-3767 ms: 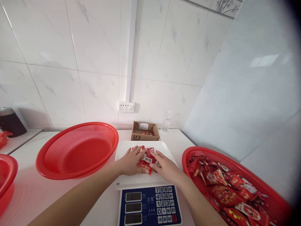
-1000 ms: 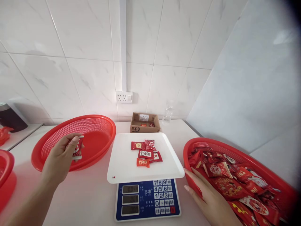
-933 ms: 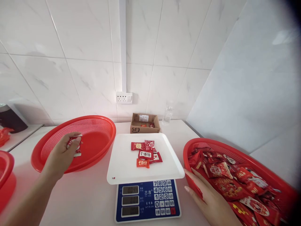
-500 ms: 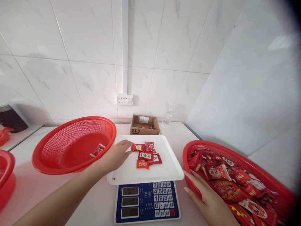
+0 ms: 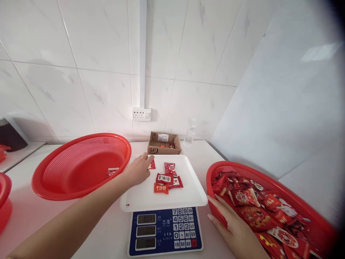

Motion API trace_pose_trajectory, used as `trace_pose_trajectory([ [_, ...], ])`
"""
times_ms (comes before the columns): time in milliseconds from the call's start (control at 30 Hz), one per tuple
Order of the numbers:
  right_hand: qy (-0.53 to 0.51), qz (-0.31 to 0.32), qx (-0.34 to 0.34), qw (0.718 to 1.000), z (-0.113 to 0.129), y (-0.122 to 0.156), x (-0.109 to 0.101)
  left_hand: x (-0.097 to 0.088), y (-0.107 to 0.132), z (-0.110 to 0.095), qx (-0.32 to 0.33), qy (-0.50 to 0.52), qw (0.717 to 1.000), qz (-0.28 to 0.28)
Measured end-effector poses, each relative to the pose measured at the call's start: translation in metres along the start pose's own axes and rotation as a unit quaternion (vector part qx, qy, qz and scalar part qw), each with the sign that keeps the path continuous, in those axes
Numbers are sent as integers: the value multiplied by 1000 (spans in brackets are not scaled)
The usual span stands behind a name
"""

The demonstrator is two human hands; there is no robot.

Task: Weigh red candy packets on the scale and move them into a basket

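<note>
My left hand [image 5: 138, 169] is over the left part of a white weighing tray [image 5: 185, 194], fingers closed on a small red candy packet [image 5: 152, 164]. Several other red packets [image 5: 165, 178] lie together in the tray's middle, one with a white label. The tray sits on a blue digital scale [image 5: 165, 230], whose display digits are too faint to read. My right hand [image 5: 233, 225] is at the near left rim of a red basket [image 5: 211, 172], thumb and forefinger about its edge. Wrapped red packets [image 5: 250, 212] fill this basket.
Left of the tray stands a red perforated basket [image 5: 78, 144] with a packet [image 5: 111, 172] inside. Another red basket [image 5: 5, 205] shows at the left edge. Behind the tray are a cardboard box [image 5: 164, 147] and a clear plastic bottle [image 5: 190, 132], near the tiled wall.
My left hand has taken hold of the upper-left packet and drawn it up and left, away from the group. My right hand stays at the basket rim. The view has shifted slightly.
</note>
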State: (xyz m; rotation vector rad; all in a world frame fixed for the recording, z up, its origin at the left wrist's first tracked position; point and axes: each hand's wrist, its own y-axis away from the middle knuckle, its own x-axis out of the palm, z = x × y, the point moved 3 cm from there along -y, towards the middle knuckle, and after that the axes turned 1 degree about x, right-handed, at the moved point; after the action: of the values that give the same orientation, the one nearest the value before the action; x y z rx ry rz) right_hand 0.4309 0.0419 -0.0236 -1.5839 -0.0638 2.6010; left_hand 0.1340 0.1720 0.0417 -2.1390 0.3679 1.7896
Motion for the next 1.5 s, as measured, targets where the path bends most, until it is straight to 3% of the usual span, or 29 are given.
trace_pose_trajectory([
  [167,-3,10,4,1000,2,1,-2,-41,34,55,-108,-20,992,-62],
  [267,-4,9,2,1000,3,2,-3,-54,45,69,-136,-34,986,-93],
  [367,4,9,7,1000,5,2,-3,-42,43,43,-75,-4,995,-73],
  [500,13,18,13,1000,9,2,-6,-1,31,-22,82,61,993,60],
  [567,13,24,15,1000,12,3,-8,15,24,-45,121,68,986,96],
  [667,13,26,14,999,15,4,-11,27,16,-61,142,61,982,109],
  [833,10,15,3,1000,15,4,-11,32,12,-58,112,44,988,95],
  [1033,3,7,-2,1000,14,3,-9,30,18,-46,51,107,990,72],
  [1267,3,-1,-5,1000,10,3,-7,4,27,-20,7,184,983,-6],
  [1500,10,-12,0,1000,3,1,-2,-23,35,2,-59,205,976,-31],
])
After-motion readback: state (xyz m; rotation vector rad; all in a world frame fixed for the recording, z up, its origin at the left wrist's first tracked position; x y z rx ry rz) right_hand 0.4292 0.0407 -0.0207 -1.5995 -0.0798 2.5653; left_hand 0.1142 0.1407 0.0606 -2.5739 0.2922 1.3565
